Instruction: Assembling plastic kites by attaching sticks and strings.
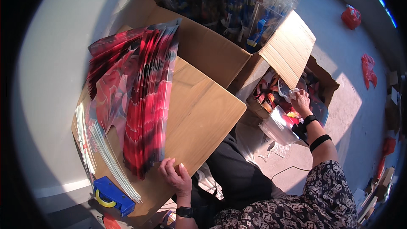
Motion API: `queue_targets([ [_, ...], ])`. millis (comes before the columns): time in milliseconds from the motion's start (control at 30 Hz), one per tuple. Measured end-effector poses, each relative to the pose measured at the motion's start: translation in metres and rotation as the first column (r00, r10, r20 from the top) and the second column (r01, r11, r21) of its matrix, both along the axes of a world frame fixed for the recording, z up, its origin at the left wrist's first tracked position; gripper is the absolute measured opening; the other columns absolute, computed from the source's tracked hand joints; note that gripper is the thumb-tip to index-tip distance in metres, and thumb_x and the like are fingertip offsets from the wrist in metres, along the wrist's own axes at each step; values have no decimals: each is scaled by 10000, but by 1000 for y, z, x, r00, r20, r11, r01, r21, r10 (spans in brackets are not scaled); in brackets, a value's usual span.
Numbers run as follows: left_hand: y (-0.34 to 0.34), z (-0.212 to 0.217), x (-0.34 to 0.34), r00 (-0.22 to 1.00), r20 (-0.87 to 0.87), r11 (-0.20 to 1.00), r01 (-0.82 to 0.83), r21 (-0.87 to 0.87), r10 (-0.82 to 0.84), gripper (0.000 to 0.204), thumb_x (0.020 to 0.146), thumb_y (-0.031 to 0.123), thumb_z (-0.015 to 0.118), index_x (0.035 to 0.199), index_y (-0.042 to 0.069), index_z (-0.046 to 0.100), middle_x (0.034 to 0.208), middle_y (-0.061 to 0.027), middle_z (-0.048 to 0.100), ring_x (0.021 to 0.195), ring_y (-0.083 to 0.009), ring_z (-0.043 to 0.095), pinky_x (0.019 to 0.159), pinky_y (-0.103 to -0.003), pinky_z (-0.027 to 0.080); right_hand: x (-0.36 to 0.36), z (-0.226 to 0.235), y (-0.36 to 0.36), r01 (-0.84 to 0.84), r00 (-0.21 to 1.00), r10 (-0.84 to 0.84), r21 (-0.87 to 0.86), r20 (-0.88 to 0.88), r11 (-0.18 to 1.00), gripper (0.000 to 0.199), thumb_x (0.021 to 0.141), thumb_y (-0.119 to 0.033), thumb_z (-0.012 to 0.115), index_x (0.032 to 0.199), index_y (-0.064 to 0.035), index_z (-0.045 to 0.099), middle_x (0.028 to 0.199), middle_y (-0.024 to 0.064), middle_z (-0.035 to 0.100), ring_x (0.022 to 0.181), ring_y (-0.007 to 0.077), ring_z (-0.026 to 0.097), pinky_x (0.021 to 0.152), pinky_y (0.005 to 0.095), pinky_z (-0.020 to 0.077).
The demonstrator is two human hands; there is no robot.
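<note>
My left hand point(176, 177) rests at the near edge of the wooden table point(207, 101), fingers apart and holding nothing. Just beyond its fingertips lies a stack of folded red, pink and black printed sheets point(148, 97), fanned across the table. Over at the right, my right hand point(302, 103) reaches into an open cardboard box point(324, 78). Its curled fingers are closed on a piece of crumpled clear plastic point(292, 93); their tips are partly hidden. Around it in the box are colourful printed pieces point(268, 95) and a sheaf of clear plastic bags point(279, 126).
Thin white sticks point(112, 159) lie along the table's left side, near a blue tape dispenser point(113, 196). Behind the table, a large carton point(203, 44) holds many plastic-wrapped items point(229, 4). Red plastic bags point(351, 17) lie on the floor at right.
</note>
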State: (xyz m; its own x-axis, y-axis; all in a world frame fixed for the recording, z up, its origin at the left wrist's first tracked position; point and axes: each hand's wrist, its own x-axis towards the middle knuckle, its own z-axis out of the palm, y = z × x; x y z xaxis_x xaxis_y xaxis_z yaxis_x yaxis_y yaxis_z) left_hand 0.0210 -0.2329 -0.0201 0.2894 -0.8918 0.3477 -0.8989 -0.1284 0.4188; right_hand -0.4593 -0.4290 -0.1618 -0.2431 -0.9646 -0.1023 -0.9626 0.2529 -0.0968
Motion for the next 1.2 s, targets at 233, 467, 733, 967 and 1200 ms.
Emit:
queue_targets([
  [233, 0, -1, -1, 999, -48, 1000, 14, -20, -15, 302, 744, 77, 599, 1030, 12, 522, 1075, -167, 503, 1002, -349, 484, 874, -447, 408, -34, -7, 1, 47, 990, -10, -268, 138, 962, 445, 675, -177, 731, 1105, -142, 622, 1261, 169, 466, 1191, 344, 425, 984, 411, 384],
  [467, 3, 8, 7, 990, -144, 1000, 6, -18, -8, 327, 718, 76, 653, 1012, 21, 522, 1078, -155, 515, 1000, -339, 492, 875, -443, 407, -27, 21, 22, 189, 871, 84, -487, 484, 853, 203, 775, -52, 662, 972, -19, 627, 1020, 98, 606, 934, 187, 593, 843, 289, 469],
  [733, -16, 49, 42, 984, 97, 986, -140, -89, 148, 691, 709, 234, 731, 1288, 37, 409, 1350, -192, 369, 1261, -383, 321, 1033, -512, 257, 145, 142, 77, -122, 531, 354, -344, 770, 931, 109, 819, -34, 613, 913, 18, 627, 760, 42, 627, 643, 89, 581, 598, 230, 466],
  [967, -42, 30, 97, 974, 75, 976, -208, -64, 212, 675, 806, 423, 643, 1285, 4, 417, 1310, -260, 438, 1253, -426, 362, 1037, -530, 268, 312, 191, 105, -629, 211, 589, -353, 780, 693, 145, 793, -49, 633, 914, 28, 607, 847, 143, 619, 742, 259, 630, 657, 312, 501],
  [1200, -88, 43, 156, 979, -40, 959, -186, 213, 199, 781, 760, 466, 680, 1323, 4, 396, 1335, -243, 418, 1259, -389, 371, 1035, -460, 321, 400, 189, 113, -715, 386, 821, -425, 422, 554, 820, 699, -329, 758, 1370, -109, 340, 1353, 305, 305, 1251, 455, 335, 1020, 520, 301],
])
